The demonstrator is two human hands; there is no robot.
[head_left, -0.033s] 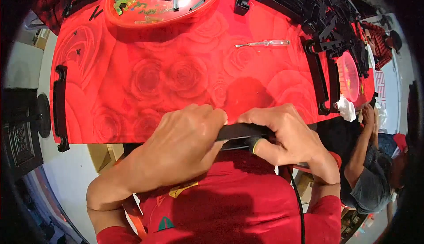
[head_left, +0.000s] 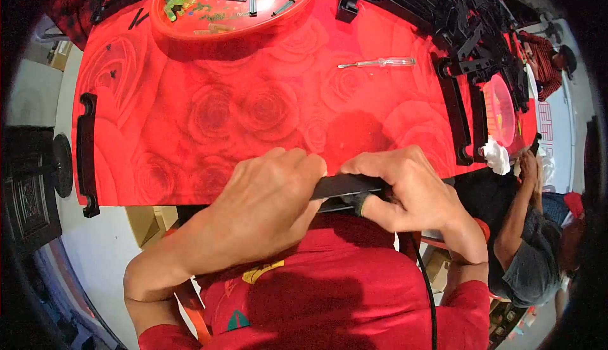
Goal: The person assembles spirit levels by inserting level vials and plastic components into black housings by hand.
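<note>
Both my hands hold one long black plastic piece (head_left: 348, 185) just over the near edge of the table. My left hand (head_left: 272, 182) is closed round its left end, fingers curled over it. At the other end my right hand (head_left: 408, 185) grips with its fingers on top and the thumb below. A dark cover with a yellowish rim (head_left: 361, 204) wraps that thumb's tip. The flat dark upper face of the piece shows between the hands; its ends are hidden in my grip. Part of another dark edge shows beneath it.
A red tray (head_left: 237, 35) holds green-yellow vials and small black parts. A clear-handled screwdriver (head_left: 386, 62) lies on the rose-patterned red cloth (head_left: 247, 109). Black brackets (head_left: 85, 154) line the left edge; a black heap (head_left: 468, 27), a pink bowl (head_left: 500, 109) and another person (head_left: 532, 261) are right.
The black piece has tilted slightly, so more of its flat upper face shows. My right hand has shifted a little upward; my left hand stays nearly the same.
</note>
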